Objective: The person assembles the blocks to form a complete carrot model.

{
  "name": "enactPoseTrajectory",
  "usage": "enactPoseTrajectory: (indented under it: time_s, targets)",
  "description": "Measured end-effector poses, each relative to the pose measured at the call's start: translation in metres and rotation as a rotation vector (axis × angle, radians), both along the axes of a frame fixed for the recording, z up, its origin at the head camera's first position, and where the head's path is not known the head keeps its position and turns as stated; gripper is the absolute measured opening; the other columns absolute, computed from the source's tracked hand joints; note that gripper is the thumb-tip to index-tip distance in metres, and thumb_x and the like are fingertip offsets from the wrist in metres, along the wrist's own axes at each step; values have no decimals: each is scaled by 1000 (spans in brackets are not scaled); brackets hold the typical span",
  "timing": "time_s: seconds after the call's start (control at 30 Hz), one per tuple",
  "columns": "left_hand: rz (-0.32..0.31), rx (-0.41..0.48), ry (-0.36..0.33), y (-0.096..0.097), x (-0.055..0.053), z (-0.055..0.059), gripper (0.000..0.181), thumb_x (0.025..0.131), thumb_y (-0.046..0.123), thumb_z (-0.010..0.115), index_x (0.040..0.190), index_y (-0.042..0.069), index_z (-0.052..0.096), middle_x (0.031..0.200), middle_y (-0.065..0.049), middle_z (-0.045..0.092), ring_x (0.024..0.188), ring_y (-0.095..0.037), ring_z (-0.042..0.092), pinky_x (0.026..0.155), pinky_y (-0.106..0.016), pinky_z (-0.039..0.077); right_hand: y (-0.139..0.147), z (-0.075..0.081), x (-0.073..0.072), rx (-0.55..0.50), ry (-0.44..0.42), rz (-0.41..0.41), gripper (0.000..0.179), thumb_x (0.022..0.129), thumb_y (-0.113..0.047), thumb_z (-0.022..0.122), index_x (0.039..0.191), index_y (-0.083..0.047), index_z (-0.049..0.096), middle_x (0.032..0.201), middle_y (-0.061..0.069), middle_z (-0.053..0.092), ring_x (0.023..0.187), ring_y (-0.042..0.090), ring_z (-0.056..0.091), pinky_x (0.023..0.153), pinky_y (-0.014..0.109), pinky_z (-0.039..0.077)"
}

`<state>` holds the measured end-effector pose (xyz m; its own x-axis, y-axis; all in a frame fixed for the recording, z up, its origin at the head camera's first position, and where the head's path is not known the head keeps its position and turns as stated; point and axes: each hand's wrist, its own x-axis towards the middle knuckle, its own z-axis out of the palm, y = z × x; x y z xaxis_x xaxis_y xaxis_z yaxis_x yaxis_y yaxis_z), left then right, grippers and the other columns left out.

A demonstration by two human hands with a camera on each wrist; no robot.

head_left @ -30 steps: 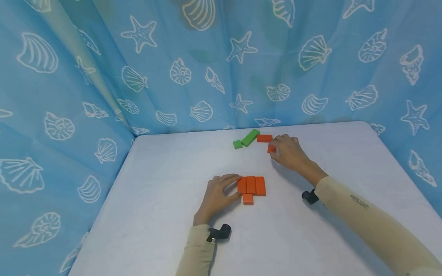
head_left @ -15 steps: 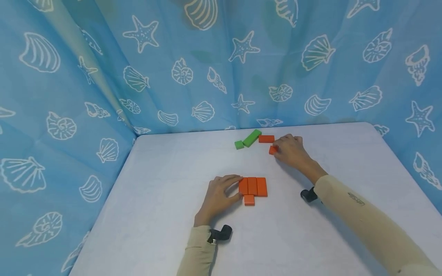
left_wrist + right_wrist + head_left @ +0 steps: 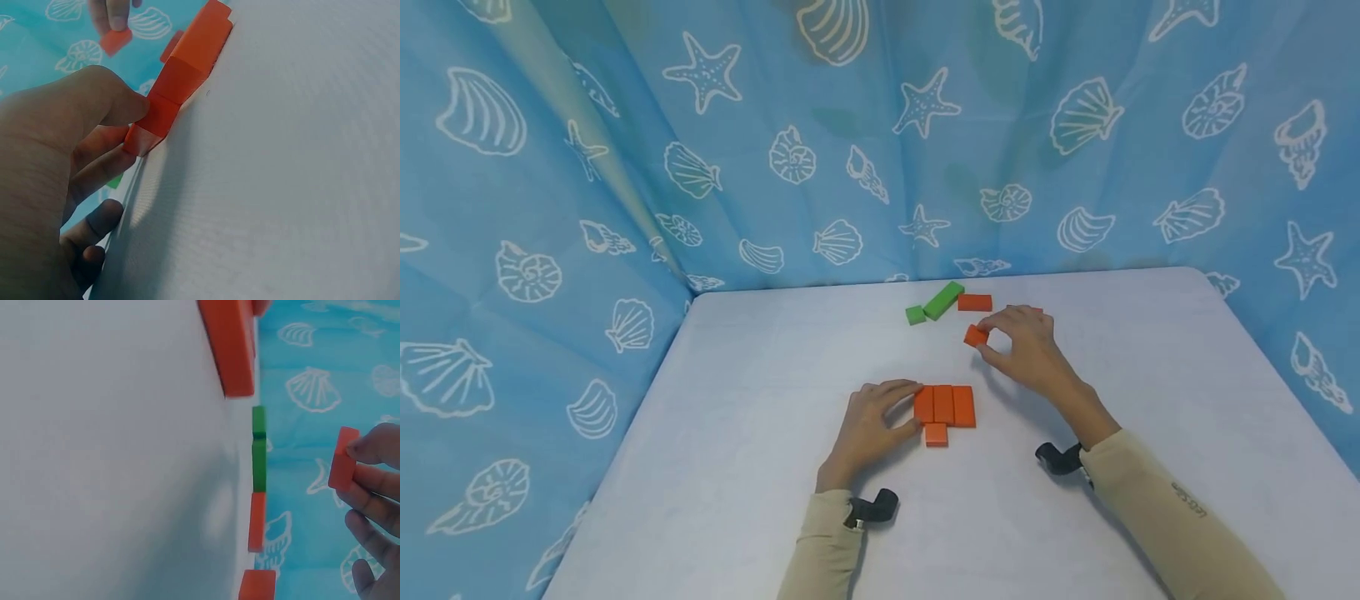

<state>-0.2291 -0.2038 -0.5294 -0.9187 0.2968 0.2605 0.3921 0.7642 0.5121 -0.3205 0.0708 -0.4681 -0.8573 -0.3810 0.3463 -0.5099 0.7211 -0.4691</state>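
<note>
Three orange blocks (image 3: 943,405) lie side by side on the white table, with a small orange block (image 3: 936,435) against their near edge. My left hand (image 3: 867,429) pinches the leftmost block of the row between thumb and fingers. In the left wrist view, its thumb presses one end of that orange block (image 3: 161,115). Behind the row, my right hand (image 3: 1030,354) pinches another small orange block (image 3: 975,336) between thumb and fingertips. The right wrist view shows this held block (image 3: 344,459) raised off the table.
Toward the back of the table (image 3: 760,367) lie a green cube (image 3: 915,315), a long green block (image 3: 943,300) and an orange block (image 3: 975,302). Another orange block (image 3: 1036,310) is mostly hidden behind my right hand. A blue shell-patterned curtain (image 3: 850,125) hangs behind.
My right hand has picked up the small orange block and moved it left and nearer. An orange block behind that hand now shows in part. The left hand stays put.
</note>
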Motion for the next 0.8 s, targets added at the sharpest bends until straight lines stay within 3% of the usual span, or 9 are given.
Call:
enactPoseTrajectory:
  time_s: [0.17, 0.47, 0.8]
  targets:
    - [-7, -10, 4, 0, 2, 2, 49, 90, 38, 68, 137, 27, 63, 140, 9, 57, 110, -18, 52, 95, -42, 39, -1, -3, 12, -9, 22, 14, 29, 85, -16, 76, 113, -11, 70, 113, 9, 67, 124, 35, 46, 100, 63, 26]
    - [0, -2, -2, -1, 1, 6, 48, 90, 36, 68, 137, 26, 63, 140, 9, 57, 111, -17, 51, 96, -42, 38, -11, 7, 33, -61, 48, 124, 29, 85, -16, 77, 113, -12, 71, 111, 5, 66, 119, 30, 50, 102, 62, 25]
    - [-10, 1, 26, 2, -1, -3, 47, 89, 36, 69, 136, 27, 64, 138, 10, 59, 108, -17, 53, 94, -42, 39, -14, 2, 51, -23, 2, 208, 29, 86, -19, 77, 114, -14, 71, 112, 1, 66, 118, 25, 49, 97, 53, 30]
